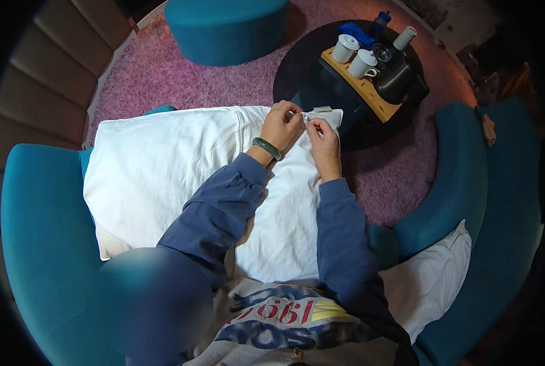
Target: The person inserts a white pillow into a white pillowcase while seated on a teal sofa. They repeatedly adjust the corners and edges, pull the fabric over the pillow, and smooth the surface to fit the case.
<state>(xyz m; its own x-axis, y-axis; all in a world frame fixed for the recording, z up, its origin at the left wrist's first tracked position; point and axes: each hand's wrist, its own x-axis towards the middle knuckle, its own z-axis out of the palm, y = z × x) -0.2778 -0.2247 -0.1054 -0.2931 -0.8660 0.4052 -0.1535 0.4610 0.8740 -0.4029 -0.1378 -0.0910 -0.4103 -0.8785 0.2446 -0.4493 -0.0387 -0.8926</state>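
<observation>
A plump white pillow (287,222) lies in front of me, its far end reaching toward a round table. At its far edge, by the right corner, my left hand (281,125) pinches the cloth between thumb and fingers. Close beside it, my right hand (325,145) also has its fingertips closed on that edge. A small pale tab (322,110) stands out from the corner just past the fingers. The exact bit of cloth in each pinch is too small to make out. More white bedding (156,165) spreads to the left, with a seam between. A dark green bangle (267,148) circles my left wrist.
The dark round table (321,85) bears a wooden tray (370,97), lidded white mugs (345,49), a black kettle (394,79) and a blue bottle (380,23). Teal seating (40,207) curves around me. Another white pillow (431,280) rests at right. A teal ottoman (226,30) stands on the pink carpet (144,79).
</observation>
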